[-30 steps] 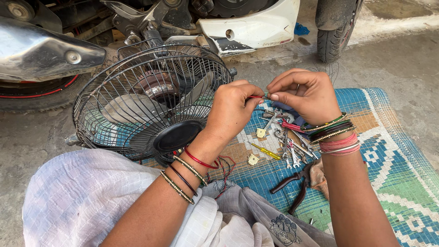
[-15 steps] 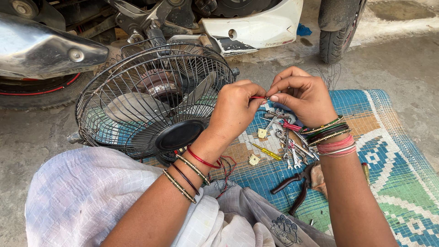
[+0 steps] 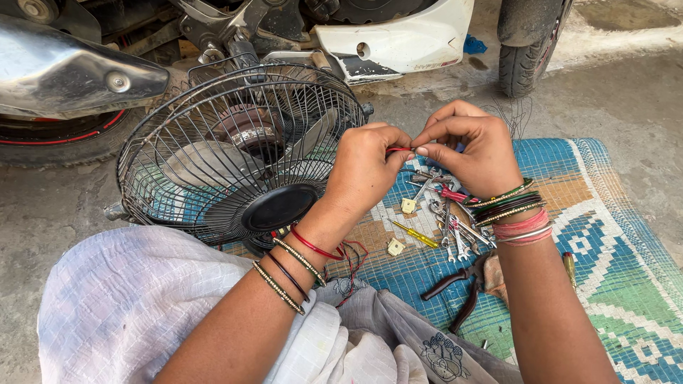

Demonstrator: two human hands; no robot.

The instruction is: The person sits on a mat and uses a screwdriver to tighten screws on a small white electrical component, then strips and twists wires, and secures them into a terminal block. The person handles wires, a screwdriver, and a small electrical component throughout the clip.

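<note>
Scooter: a parked scooter stands on the concrete past the mat's far edge, its tyre beyond the far right corner.
Fan: a black wire-caged fan tilts over the mat's left edge, its dark hub facing the person's lap.
Mat: a woven blue, green and tan mat carries the tools.
Left hand: the left hand is clenched in a pinch on one end of the red wire.
Right hand: the right hand pinches the wire's other end with thumb and forefinger.
Red wire: held in the air between both hands, above the mat's far left part, just beside the fan's cage.
Pliers: dark-handled pliers lie near the mat's near edge.
Spanners: small spanners lie mid-mat.
Screwdriver: a yellow screwdriver lies beside them.
</note>
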